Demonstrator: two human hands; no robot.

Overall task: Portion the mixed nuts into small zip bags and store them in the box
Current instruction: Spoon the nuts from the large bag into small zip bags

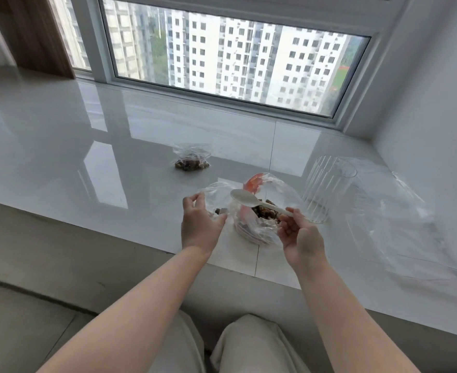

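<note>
Glossy white tiles form a wide window ledge (pixel 87 146) that serves as the worktable, with tower blocks beyond the glass. Near its front edge sits the big bag of mixed nuts (pixel 262 211), mouth spread upward, probably so a spoon can dip straight in. Just to its left the left hand (pixel 199 224) pinches a small zip bag (pixel 215 195) by its rim between thumb and fingers, seemingly to keep the mouth open and close to the supply; a few nuts already lie in its bottom. The right hand (pixel 298 232), palm turned up and wrist bent, curls its fingers round the handle of a white spoon (pixel 244 198), whose bowl hovers over the gap between both bags and looks empty. Farther back rests one filled bag (pixel 192 158), set aside as a finished portion. A clear ribbed box (pixel 327 189) waits at right beside loose plastic (pixel 410 224).
</note>
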